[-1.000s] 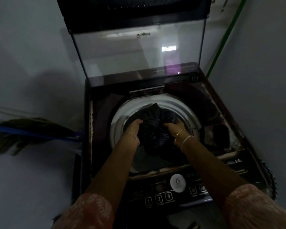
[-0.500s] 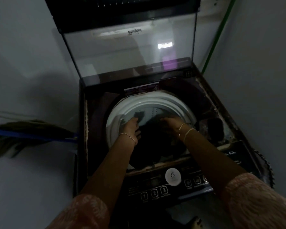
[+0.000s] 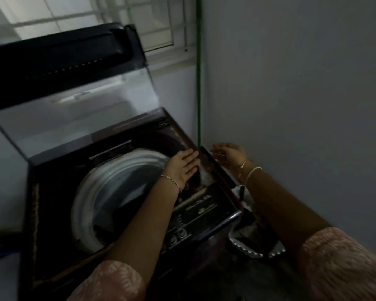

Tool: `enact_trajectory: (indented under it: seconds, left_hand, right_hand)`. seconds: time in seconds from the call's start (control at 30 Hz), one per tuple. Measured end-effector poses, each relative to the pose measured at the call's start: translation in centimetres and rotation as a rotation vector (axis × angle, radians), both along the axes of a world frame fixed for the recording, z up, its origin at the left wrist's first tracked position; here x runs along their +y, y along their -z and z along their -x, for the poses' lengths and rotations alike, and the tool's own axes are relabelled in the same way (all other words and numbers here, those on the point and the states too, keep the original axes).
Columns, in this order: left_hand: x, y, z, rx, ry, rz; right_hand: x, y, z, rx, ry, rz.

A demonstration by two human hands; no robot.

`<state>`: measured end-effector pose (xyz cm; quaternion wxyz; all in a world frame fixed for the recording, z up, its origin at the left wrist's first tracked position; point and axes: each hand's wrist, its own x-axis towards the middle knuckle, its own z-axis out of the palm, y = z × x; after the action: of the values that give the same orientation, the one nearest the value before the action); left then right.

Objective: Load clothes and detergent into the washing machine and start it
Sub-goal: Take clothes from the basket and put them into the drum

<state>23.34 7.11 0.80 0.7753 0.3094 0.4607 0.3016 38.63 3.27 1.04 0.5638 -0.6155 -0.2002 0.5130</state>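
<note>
Pink sleeves with pale leaf-like print: left sleeve (image 3: pixel 117 283), right sleeve (image 3: pixel 339 263). Forearms bare below them. Thin gold chain bracelet (image 3: pixel 172 181) at wrist of left hand (image 3: pixel 183 168). Right hand (image 3: pixel 230 154): slim gold bangle (image 3: pixel 244 164) and pale band (image 3: pixel 253 171) at wrist.

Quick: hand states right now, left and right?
Left hand: open, fingers straight, holding nothing.
Right hand: open, loosely curled, holding nothing.

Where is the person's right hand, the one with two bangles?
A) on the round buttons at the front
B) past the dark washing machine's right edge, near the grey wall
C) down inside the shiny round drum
B: the right hand hangs beyond the right edge of the dark washing machine, beside the grey wall.
</note>
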Motion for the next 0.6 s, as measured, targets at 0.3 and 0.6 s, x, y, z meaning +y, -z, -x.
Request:
enact_trajectory:
  seconds: [0.3,0.6]
  left_hand:
    - [-7.1,2.3,-14.9,-0.017,0.224,0.052]
    - [-9.9,10.8,-20.6,0.16,0.359,0.189]
  right_hand:
    - [-9.6,5.1,-14.1,0.035,0.207,0.152]
    - [-15.6,13.5,-19.2,0.045,0.273,0.376]
